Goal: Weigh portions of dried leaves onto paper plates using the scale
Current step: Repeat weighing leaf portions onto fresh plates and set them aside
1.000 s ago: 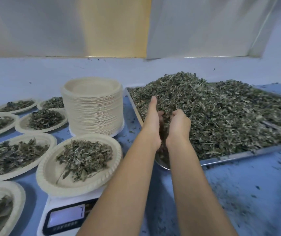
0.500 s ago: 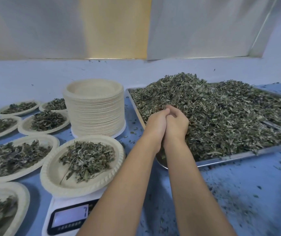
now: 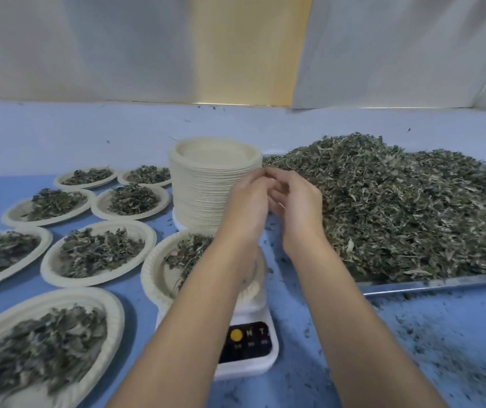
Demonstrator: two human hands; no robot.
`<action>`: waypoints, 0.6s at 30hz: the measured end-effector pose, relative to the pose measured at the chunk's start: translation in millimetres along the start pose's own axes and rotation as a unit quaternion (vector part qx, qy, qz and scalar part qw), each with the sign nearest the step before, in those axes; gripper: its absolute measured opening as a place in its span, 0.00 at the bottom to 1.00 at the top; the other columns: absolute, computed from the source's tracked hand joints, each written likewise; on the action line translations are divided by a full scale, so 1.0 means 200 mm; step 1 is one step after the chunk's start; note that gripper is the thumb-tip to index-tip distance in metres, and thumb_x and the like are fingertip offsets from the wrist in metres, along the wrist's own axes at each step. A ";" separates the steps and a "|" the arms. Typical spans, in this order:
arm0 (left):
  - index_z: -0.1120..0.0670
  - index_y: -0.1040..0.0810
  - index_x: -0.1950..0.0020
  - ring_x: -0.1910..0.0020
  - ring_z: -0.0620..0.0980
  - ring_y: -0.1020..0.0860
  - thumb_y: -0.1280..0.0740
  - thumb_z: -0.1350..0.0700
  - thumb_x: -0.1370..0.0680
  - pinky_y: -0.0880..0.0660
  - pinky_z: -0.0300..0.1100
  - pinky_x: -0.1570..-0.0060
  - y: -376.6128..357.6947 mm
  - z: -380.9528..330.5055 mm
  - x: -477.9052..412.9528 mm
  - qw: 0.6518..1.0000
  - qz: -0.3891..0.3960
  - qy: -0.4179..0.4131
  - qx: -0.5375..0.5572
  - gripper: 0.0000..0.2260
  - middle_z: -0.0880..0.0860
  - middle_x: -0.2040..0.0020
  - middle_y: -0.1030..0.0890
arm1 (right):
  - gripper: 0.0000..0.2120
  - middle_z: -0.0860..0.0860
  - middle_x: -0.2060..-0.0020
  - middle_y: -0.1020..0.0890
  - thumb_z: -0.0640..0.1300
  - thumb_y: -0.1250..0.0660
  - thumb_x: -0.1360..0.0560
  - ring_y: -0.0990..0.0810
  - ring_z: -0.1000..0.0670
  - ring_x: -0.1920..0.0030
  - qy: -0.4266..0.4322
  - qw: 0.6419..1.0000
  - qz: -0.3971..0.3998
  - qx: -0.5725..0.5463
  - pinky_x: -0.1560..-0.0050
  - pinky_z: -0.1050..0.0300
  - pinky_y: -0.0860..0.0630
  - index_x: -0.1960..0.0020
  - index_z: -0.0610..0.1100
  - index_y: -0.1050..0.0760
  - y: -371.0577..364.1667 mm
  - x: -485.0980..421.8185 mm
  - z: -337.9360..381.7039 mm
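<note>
A white scale [image 3: 247, 353] stands at the centre front and carries a paper plate [image 3: 151, 279] with some dried leaves [image 3: 187, 250] on it. My left hand [image 3: 247, 201] and right hand [image 3: 297, 207] are raised side by side over the plate's right part, fingers curled toward each other around a small scoop of leaves. Most of the scoop is hidden inside the hands. To the right, a big heap of dried leaves [image 3: 397, 207] fills a metal tray [image 3: 441, 282].
A tall stack of unused paper plates [image 3: 203, 187] rises just behind my hands. Several filled plates [image 3: 97, 251] cover the blue table [image 3: 412, 334] on the left. Leaf crumbs lie scattered on the right front. A wall closes off the back.
My hands closed together in the heap, then lifted out and moved left from the tray to above the plate on the scale. My view turned left.
</note>
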State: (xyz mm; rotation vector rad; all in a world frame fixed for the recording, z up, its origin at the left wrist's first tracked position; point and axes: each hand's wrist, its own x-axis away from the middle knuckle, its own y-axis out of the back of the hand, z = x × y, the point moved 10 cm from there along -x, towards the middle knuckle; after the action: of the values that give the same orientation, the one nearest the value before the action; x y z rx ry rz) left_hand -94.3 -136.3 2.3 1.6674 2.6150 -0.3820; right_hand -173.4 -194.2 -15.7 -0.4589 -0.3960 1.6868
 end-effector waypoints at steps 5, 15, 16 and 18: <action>0.57 0.21 0.50 0.48 0.44 0.22 0.42 0.65 0.21 0.26 0.39 0.44 0.35 -0.02 0.02 0.997 -0.060 0.025 0.027 0.11 0.49 0.53 0.19 | 0.13 0.40 0.49 0.17 0.37 0.44 0.21 0.18 0.46 0.47 -0.068 0.984 0.136 0.093 0.48 0.61 0.22 0.48 0.36 0.21 -0.17 0.07 -0.12; 0.49 0.22 0.51 0.40 0.45 0.24 0.43 0.62 0.21 0.30 0.42 0.37 0.77 0.06 0.06 0.984 -0.151 0.025 -0.088 0.12 0.51 0.40 0.20 | 0.10 0.50 0.57 0.17 0.36 0.40 0.22 0.19 0.57 0.55 -0.064 0.978 0.083 0.178 0.56 0.71 0.24 0.46 0.37 0.21 -0.07 0.03 -0.25; 0.49 0.22 0.52 0.40 0.45 0.24 0.43 0.62 0.21 0.30 0.43 0.37 0.79 0.07 0.07 0.982 -0.158 0.025 -0.101 0.12 0.50 0.41 0.20 | 0.10 0.51 0.58 0.17 0.36 0.40 0.22 0.19 0.58 0.56 -0.064 0.978 0.081 0.182 0.58 0.72 0.24 0.47 0.38 0.20 -0.06 0.02 -0.26; 0.48 0.21 0.52 0.41 0.46 0.24 0.43 0.62 0.22 0.31 0.45 0.35 0.83 0.09 0.08 0.977 -0.174 0.021 -0.125 0.13 0.49 0.42 0.20 | 0.10 0.51 0.57 0.17 0.36 0.40 0.23 0.19 0.58 0.55 -0.058 0.977 0.076 0.189 0.57 0.70 0.24 0.50 0.39 0.20 -0.04 0.01 -0.28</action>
State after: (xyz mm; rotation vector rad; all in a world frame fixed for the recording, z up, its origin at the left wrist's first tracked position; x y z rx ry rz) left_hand 44.4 -59.5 -49.3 1.1574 2.8429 -0.0153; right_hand -138.7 -190.1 -59.3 -0.1114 -0.1193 1.8911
